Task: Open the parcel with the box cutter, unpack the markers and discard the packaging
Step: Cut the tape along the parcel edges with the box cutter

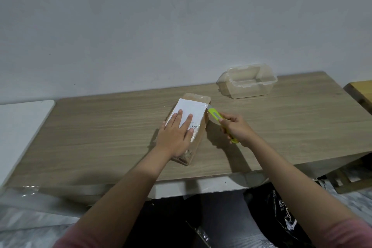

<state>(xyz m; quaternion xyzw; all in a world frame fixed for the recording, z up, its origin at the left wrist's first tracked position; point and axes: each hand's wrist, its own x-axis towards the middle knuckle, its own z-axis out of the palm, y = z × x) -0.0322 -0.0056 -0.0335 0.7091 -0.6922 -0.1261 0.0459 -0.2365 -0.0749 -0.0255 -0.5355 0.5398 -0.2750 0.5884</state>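
Brown cardboard parcel (198, 134) lies flat near the middle of the wooden table (100, 137), long axis running away from the person and tilted slightly right. White shipping label (191, 109) covers most of its top face; clear tape glints at the near end. Parcel is closed, contents not visible.

Left hand (175, 137) lies palm down on top of the parcel, fingers apart and flat across the label, pressing rather than gripping. Wrist covers the near part of the box top.

Right hand (238, 129) is closed around the handle of the yellow-green box cutter (216, 116), fingers wrapped on it, butt end sticking out below the palm. Cutter points up-left, its tip touching the far right corner of the parcel top, at the label's edge. Blade itself too small to make out clearly.

Clear plastic container (246, 82) sits at the far right of the table, well apart from the parcel, near the wall (181, 16). Its lid is hinged open behind it. Nothing visible inside.

White surface (18, 123) adjoins the table on the left. Black plastic bag (281, 211) lies on the floor below the table's near edge, at the right; what's inside it cannot be told. Pink sleeves (350, 235) show at both lower corners.
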